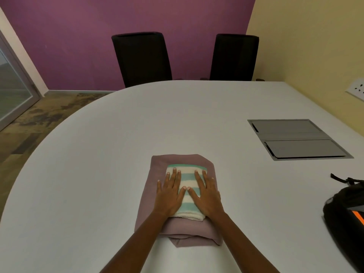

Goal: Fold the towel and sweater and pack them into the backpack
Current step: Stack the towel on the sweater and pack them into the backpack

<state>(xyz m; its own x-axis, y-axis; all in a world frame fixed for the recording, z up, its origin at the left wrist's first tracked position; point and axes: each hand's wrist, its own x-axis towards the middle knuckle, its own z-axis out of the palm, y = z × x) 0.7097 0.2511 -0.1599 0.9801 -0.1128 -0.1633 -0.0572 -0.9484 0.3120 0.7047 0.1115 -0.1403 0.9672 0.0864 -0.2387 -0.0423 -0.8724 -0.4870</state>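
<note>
Towel [187, 186] and sweater [157, 213] lay folded in one pile near the front of the white table [98, 154], towel on top. Left hand [170, 192] and right hand [205, 192] pressed down with flat, open fingers, likely to keep the pile tidy. The black backpack [346, 213] waited well apart on the right.

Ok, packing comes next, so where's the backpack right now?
In the head view the backpack lies on the table at the frame's right edge, nearer than the grey hatch.
</note>
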